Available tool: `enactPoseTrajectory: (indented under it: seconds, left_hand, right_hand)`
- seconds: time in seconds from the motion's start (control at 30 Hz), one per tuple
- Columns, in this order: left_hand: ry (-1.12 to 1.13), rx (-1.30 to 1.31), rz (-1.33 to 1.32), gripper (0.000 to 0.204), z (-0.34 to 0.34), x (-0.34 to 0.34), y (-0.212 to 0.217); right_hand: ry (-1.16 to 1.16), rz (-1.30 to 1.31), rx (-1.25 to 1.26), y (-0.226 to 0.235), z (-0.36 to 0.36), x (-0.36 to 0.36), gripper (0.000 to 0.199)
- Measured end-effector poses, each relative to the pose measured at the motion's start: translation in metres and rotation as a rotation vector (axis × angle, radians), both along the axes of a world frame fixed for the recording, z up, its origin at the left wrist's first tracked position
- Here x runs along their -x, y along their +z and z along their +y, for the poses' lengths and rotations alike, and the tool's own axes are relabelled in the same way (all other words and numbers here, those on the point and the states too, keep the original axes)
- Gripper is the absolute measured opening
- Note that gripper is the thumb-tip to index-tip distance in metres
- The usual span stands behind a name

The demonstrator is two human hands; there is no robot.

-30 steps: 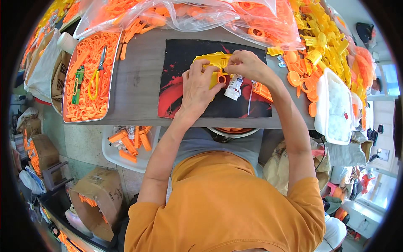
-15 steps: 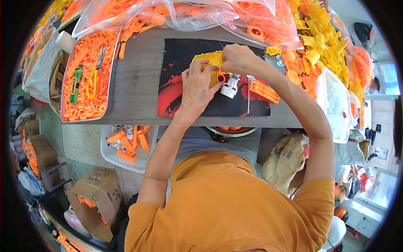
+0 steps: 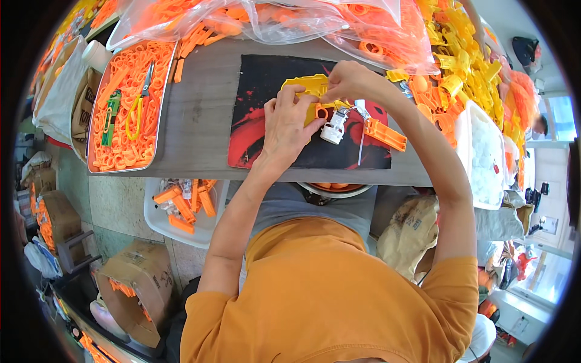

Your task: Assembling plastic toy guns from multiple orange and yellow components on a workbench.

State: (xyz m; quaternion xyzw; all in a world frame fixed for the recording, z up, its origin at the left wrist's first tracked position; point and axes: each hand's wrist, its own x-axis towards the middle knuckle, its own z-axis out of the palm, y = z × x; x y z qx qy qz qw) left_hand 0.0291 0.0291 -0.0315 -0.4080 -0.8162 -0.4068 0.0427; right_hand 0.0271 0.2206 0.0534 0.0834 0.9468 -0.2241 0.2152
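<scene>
My left hand (image 3: 287,126) is closed round a yellow plastic shell (image 3: 302,82) above the black-and-red mat (image 3: 251,142). My right hand (image 3: 353,81) pinches at the shell's right side; whatever its fingertips hold is too small to make out. A small orange ring-shaped piece (image 3: 321,112) sits at the shell's near right edge, beside my left thumb. Just right of it is a white plastic mechanism (image 3: 333,127) with thin wires. Farther right lies an orange rectangular plastic part (image 3: 385,134), next to a thin white strip (image 3: 361,145).
On the left stands a tray (image 3: 158,130) of orange pieces, holding yellow-handled pliers (image 3: 134,118) and a green tool (image 3: 111,118). Clear bags (image 3: 290,24) of orange parts line the back. Yellow parts (image 3: 466,66) pile at right, beyond a white bin (image 3: 484,163).
My right hand has shifted slightly, its fingers now more extended down toward the shell's right side. My left hand keeps its hold on the shell.
</scene>
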Motion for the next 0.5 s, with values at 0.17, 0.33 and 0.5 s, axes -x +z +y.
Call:
enactPoseTrajectory:
  seconds: [0.17, 0.33, 0.5]
  left_hand:
    - [-0.057, 0.027, -0.003, 0.039, -0.005, 0.011, 0.005]
    - [-0.236, 0.108, 0.059, 0.036, -0.017, 0.043, 0.014]
    - [-0.268, 0.1, 0.091, 0.025, -0.013, 0.053, 0.01]
  right_hand:
    - [-0.077, 0.115, 0.069, -0.017, 0.006, -0.017, 0.032]
    - [-0.218, 0.243, 0.052, -0.03, -0.006, -0.029, 0.032]
    - [-0.347, 0.771, 0.341, -0.017, 0.004, -0.077, 0.024]
